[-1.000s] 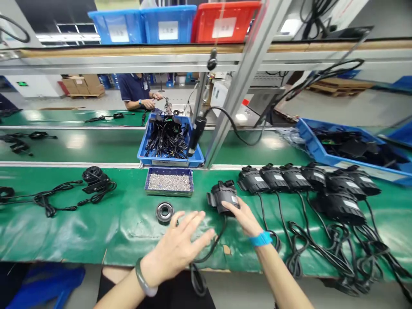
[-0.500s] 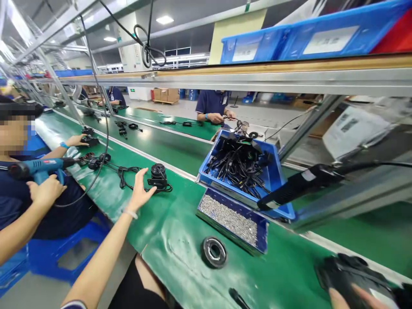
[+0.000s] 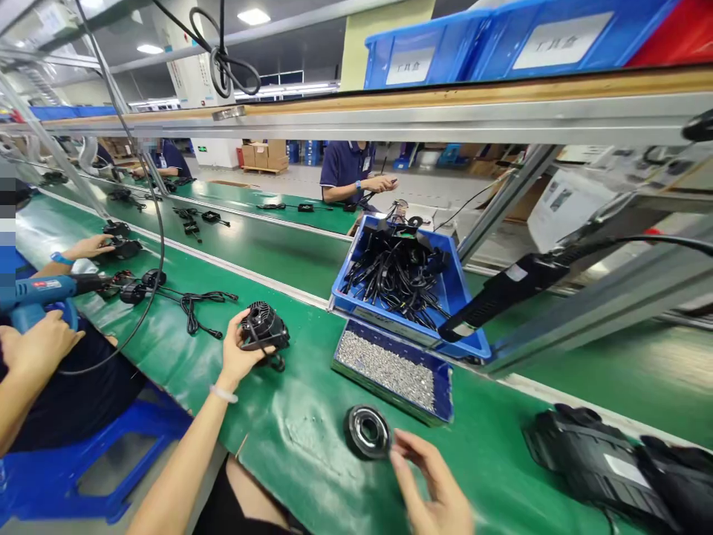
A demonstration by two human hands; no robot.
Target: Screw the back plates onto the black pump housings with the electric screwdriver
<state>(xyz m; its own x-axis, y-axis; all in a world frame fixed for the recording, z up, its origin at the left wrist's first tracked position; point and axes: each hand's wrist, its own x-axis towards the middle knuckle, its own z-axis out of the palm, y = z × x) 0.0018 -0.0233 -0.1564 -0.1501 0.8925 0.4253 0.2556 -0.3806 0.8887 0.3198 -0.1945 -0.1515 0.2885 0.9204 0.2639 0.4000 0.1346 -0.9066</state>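
Observation:
My left hand (image 3: 241, 355) grips a black finned motor-like unit (image 3: 266, 327) from its left side, tilting it over the green bench. Its short cable hangs below. A roll of black tape (image 3: 368, 432) lies flat on the bench in front of me. My right hand (image 3: 431, 483) is at the roll's right edge, thumb and forefinger curved and slightly apart; whether they touch the tape I cannot tell. Beyond the roll stands a narrow blue box (image 3: 387, 365) of small silvery pieces. Behind that, a blue bin (image 3: 468, 297) holds tangled black cables.
Several black housings (image 3: 601, 457) lie at the right. A black handheld tool (image 3: 501, 293) on a cable slants over the bin. At the left, a co-worker's hand holds a blue power tool (image 3: 44, 290). Black cables (image 3: 194, 308) lie nearby. A shelf with blue bins (image 3: 428, 59) runs overhead.
My left hand has closed on the black finned unit and tilted it. My right hand has left the black housings at the right and moved left to the tape roll.

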